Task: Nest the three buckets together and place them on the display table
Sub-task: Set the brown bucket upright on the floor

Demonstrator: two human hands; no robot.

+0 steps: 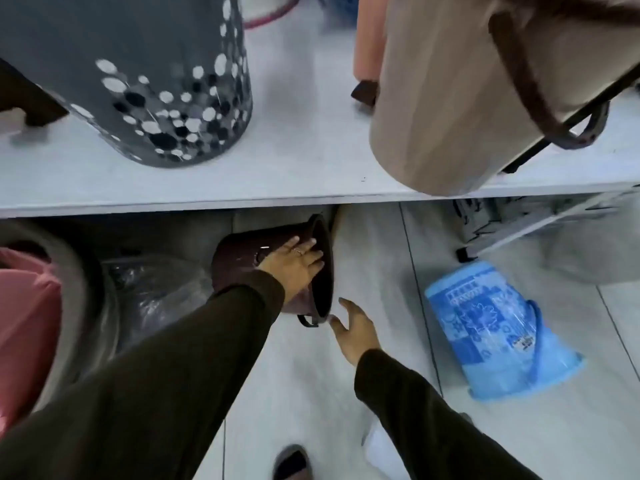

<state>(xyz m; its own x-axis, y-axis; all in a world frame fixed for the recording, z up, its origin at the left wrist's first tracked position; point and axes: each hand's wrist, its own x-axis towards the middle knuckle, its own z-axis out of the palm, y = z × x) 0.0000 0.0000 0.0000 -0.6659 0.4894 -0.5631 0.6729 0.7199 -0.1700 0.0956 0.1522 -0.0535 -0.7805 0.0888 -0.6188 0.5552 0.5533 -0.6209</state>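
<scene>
A dark maroon bucket (242, 258) lies on its side on the floor, just under the front edge of the white display table (294, 174), its mouth facing right. My left hand (294, 265) rests flat on its upper wall near the rim, fingers spread. My right hand (355, 329) hovers open just right of the rim's lower edge, by the handle lug, with fingertips almost touching it. A light blue patterned bucket (498, 337) lies tipped on the floor to the right, mouth toward me. A third bucket I cannot pick out.
On the table stand a grey spotted bin (166, 91) at left and a beige bin (450, 109) with a dark handle at right. Under the table at left sit a pink-lined tub (31, 306) and clear plastic wrap (159, 285). My shoe (291, 462) is below.
</scene>
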